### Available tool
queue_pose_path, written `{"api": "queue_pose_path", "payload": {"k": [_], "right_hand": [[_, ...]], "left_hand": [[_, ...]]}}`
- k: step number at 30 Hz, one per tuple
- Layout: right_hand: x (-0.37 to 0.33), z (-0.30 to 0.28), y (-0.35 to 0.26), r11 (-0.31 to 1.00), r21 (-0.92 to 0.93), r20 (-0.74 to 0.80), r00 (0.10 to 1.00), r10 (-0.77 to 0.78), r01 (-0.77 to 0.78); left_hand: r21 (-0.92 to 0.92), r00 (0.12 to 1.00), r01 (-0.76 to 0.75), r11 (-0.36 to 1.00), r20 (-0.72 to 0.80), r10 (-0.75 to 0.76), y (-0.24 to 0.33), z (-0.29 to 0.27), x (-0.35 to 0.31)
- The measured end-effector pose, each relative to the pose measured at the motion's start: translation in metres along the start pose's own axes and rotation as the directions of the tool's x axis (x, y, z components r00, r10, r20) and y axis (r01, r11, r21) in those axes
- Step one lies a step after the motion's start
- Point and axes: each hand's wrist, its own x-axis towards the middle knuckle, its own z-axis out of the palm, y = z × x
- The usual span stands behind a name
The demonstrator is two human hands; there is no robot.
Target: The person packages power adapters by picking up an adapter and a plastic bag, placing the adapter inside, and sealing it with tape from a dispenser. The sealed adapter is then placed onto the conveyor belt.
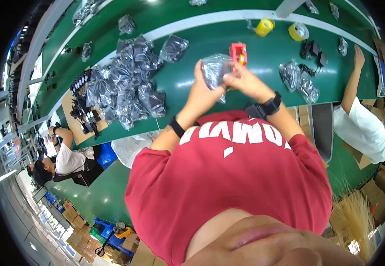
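Observation:
A clear plastic bag [214,71] with something dark inside is held up over the green bench. My left hand [201,93] grips its left side, fingers wrapped round it. My right hand [248,83] is closed at the bag's right edge, thumb and fingers pinched together on the plastic and slightly blurred. Just beyond my right fingers stands a red tape dispenser [238,49] with a yellowish roll in it. What exactly lies in the bag cannot be made out.
A big heap of bagged dark items [128,84] covers the bench at left. Yellow tape rolls [264,27] lie at the back. On the right are two bagged items [296,80] and black adapters with cables [314,53]. Co-workers sit at left [70,157] and right [363,128].

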Motion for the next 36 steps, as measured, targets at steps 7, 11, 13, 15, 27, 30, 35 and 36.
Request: {"api": "queue_pose_path", "payload": {"k": [7, 11, 13, 15, 27, 30, 35, 36], "right_hand": [[0.04, -0.005, -0.001, 0.988, -0.078, -0.064, 0.989, -0.136, 0.131], [0.047, -0.038, -0.019, 0.907, -0.331, -0.219, 0.914, -0.342, 0.26], [0.045, -0.057, -0.025, 0.949, -0.137, -0.261, 0.914, -0.31, 0.283], [0.041, -0.075, -0.027, 0.969, -0.11, -0.328, 0.912, -0.245, 0.221], [0.036, -0.141, -0.004, 0.996, 0.048, -0.655, 0.755, -0.027, 0.078], [0.043, -0.14, -0.019, 0.997, 0.036, -0.609, 0.793, -0.03, 0.066], [0.094, -0.121, -0.048, 0.936, -0.056, -0.542, 0.777, -0.321, 0.348], [0.106, -0.115, -0.053, 0.917, 0.033, -0.559, 0.768, -0.312, 0.396]], "left_hand": [[0.534, 0.958, -0.226, 0.815, 0.272, 0.088, -0.003, -0.032, 0.084], [0.559, 0.984, -0.017, 0.829, -0.136, 0.111, -0.044, -0.075, 0.224], [0.645, 0.968, 0.197, 0.738, -0.246, -0.044, -0.066, -0.098, 0.29], [0.662, 0.865, 0.501, 0.558, -0.402, -0.3, -0.085, -0.112, 0.336], [0.828, 0.956, 0.218, 0.517, -0.288, 0.057, -0.104, -0.032, 0.544], [0.429, 0.969, 0.23, 0.874, -0.019, -0.246, -0.086, -0.041, 0.516], [-0.512, 0.75, 0.572, 0.641, 0.643, -0.155, -0.029, -0.01, 0.343], [-0.551, 0.722, 0.596, 0.584, 0.687, -0.088, -0.017, 0.001, 0.308]]}}
